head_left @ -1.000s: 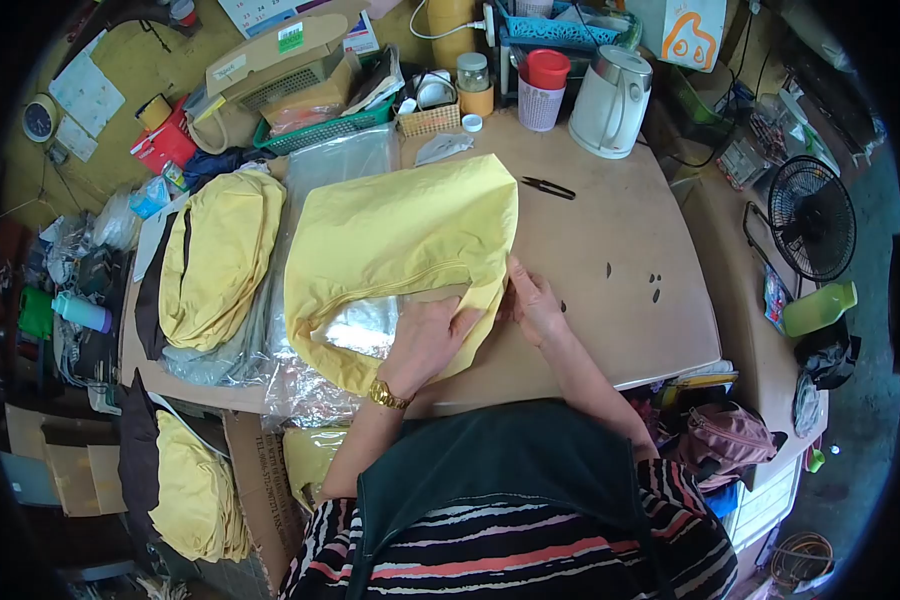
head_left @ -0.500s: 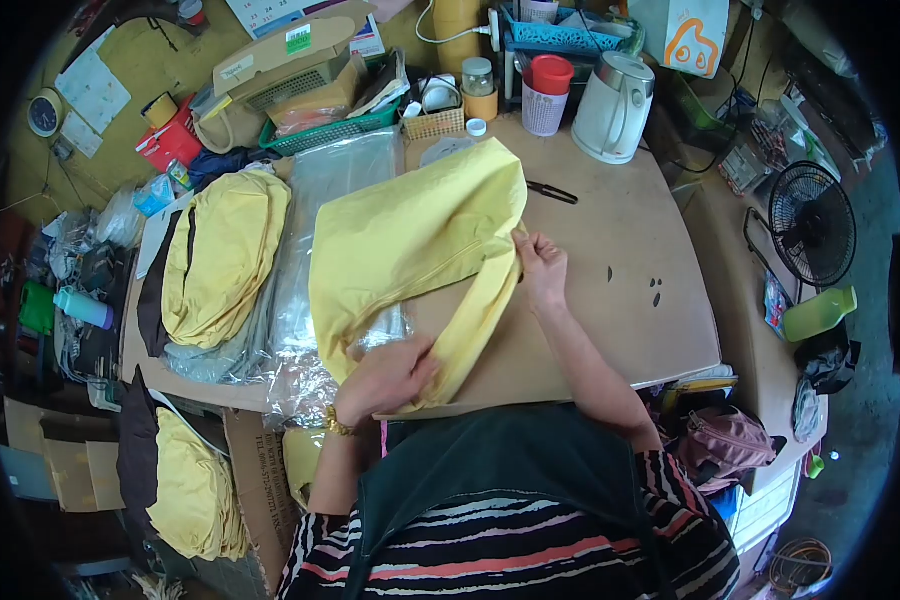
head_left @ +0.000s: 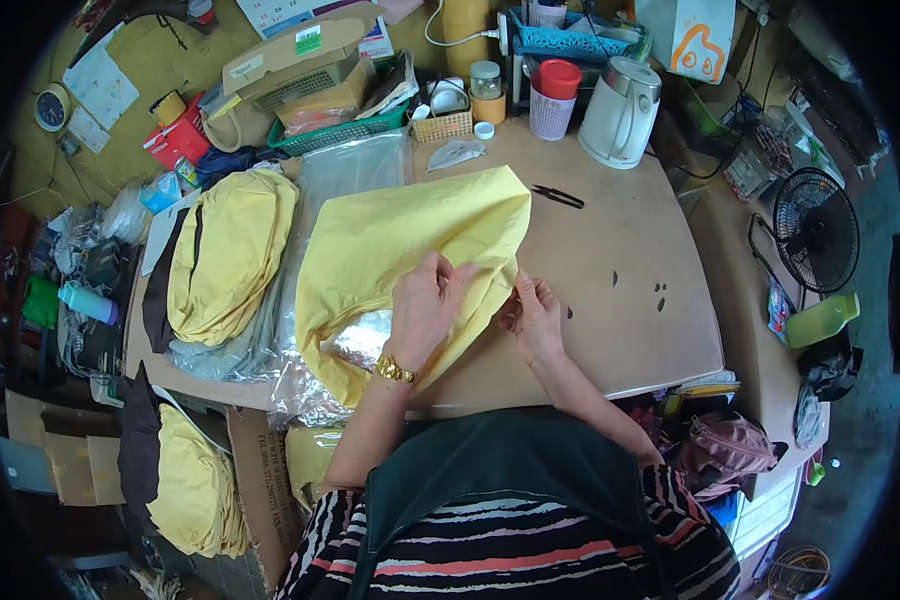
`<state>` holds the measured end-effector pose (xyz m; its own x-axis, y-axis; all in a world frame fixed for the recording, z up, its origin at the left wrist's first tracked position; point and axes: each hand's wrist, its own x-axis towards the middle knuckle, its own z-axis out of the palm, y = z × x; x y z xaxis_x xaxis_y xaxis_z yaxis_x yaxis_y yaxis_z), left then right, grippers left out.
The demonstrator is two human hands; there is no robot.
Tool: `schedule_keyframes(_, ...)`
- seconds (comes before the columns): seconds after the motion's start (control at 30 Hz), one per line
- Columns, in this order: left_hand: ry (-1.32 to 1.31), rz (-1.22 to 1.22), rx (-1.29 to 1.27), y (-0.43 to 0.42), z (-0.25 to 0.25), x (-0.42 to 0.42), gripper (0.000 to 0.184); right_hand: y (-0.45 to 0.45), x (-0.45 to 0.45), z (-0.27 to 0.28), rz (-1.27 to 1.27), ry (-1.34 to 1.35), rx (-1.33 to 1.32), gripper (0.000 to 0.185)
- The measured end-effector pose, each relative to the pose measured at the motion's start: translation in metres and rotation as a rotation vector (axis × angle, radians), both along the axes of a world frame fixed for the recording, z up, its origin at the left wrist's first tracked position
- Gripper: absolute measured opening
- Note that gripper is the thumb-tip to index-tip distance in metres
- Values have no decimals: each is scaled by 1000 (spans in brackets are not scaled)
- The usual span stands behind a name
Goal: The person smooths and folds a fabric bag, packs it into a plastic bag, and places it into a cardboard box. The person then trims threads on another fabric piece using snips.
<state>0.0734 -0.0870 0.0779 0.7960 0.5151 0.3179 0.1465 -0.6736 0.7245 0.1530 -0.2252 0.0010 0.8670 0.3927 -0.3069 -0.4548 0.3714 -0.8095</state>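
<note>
A yellow sewn cloth piece (head_left: 390, 240) lies spread before me, partly lifted; its lower part bends round in a loop, like a bag with a strap. My left hand (head_left: 425, 310), with a gold watch at the wrist, reaches over the loop and pinches the cloth near its right side. At the right edge, my right hand (head_left: 536, 318) grips the same cloth between thumb and fingers. Black thread snips (head_left: 558, 196) lie on the table to the right of the cloth. Clear plastic bags (head_left: 355, 165) are stacked under and behind it.
A pile of folded yellow cloth (head_left: 232, 255) sits on the table's left, and another pile (head_left: 195, 485) is lower left. At the back stand a green basket (head_left: 340, 132), a red-lidded cup (head_left: 553, 100) and a white kettle (head_left: 620, 115). A black fan (head_left: 816, 230) is at right.
My left hand has moved up and right from the bottom of the loop to the cloth's right side. My right hand has shifted slightly lower, and the cloth's upper edge has dropped.
</note>
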Motion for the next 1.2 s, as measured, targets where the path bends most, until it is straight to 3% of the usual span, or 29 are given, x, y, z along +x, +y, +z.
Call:
schedule_keyframes(0.23, 87, -106, 52, -2, -10, -6, 41, 7, -8, -6, 99, -86, -9, 24)
schedule_keyframes(0.43, 3, 1, 39, 1, -18, -1, 33, 15, -9, -2, 5, 178, 171, 19)
schedule_keyframes(0.53, 46, 16, 98, 3, -11, -2, 33, 4, -5, -12, -107, -17, -20, 21)
schedule_keyframes(0.6, 32, 0, 120, 0, -10, -1, 32, -4, -10, -9, 121, -269, -184, 22)
schedule_keyframes(0.7, 16, -27, 113, -7, -10, 0, 30, 3, -13, 2, 264, -287, -277, 21)
schedule_keyframes(0.73, 8, -32, 83, -7, -9, 1, 30, 4, -11, -3, 262, -289, -276, 21)
schedule_keyframes(0.8, 16, -2, 140, -1, -11, 1, 28, 5, -8, -16, 151, -100, 35, 20)
schedule_keyframes(0.9, 17, 59, 162, 15, -4, 0, 27, -9, 6, -17, -28, 52, 164, 16)
schedule_keyframes(1.07, 44, 26, 189, 9, 2, 4, 27, -2, -6, 6, 160, 9, -17, 16)
schedule_keyframes(1.13, 86, -30, 137, 1, 5, 6, 30, 10, -4, 2, 247, -121, -92, 17)
schedule_keyframes(1.2, 82, -35, 141, 4, 0, 6, 30, 7, -2, 7, 225, -84, -20, 17)
